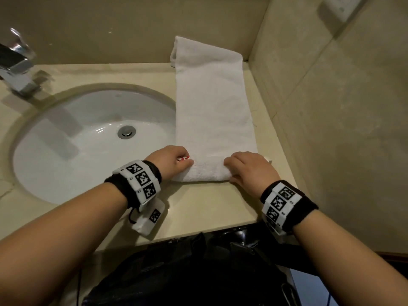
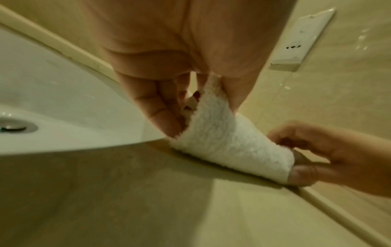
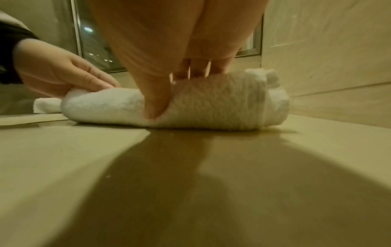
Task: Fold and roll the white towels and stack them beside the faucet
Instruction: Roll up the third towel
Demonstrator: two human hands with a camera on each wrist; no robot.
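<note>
The white towel (image 1: 215, 111), folded into a long strip, is lying on the worktop (image 1: 198, 208) right of the sink (image 1: 66, 151), its far end climbing the back wall. The left hand (image 1: 171, 160) and right hand (image 1: 249, 167) are each gripping one end of the near roll, fingers (image 3: 156, 103) curled onto the terry. The cloth is likely handling soft, light and limp, so grip at both roll ends and keep even tension.
</note>
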